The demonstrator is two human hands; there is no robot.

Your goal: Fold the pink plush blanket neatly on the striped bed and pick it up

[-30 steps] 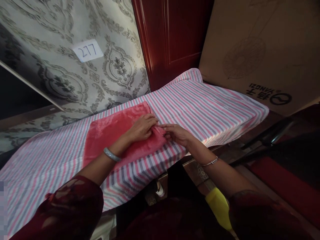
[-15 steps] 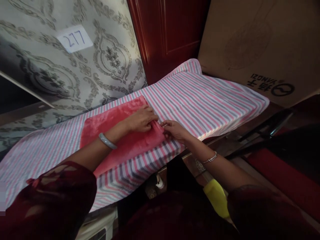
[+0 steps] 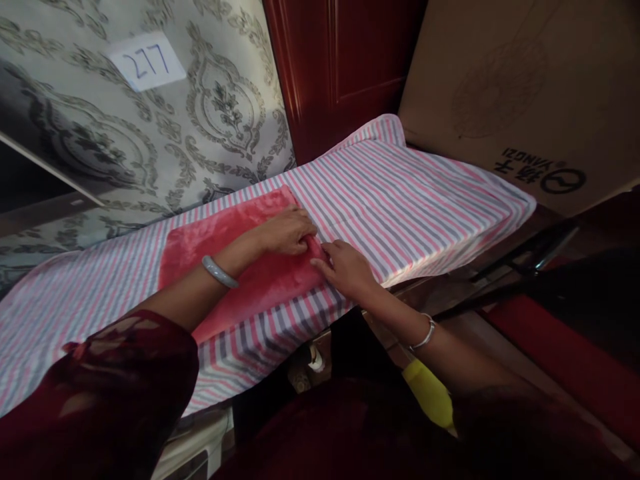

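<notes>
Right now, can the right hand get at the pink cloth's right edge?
Probably yes: the right hand lies at that edge of the pink cloth, beside the left hand; nothing covers it.

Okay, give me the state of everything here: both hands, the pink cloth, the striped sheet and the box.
pink cloth, flat on the striped sheet, right edge bunched up.
left hand, fingers closed on that bunched edge.
right hand, fingertips touching the same edge, grip hidden.
striped sheet, spread smooth, hanging over the near side.
cardboard box, leaning, print upside down.
</notes>
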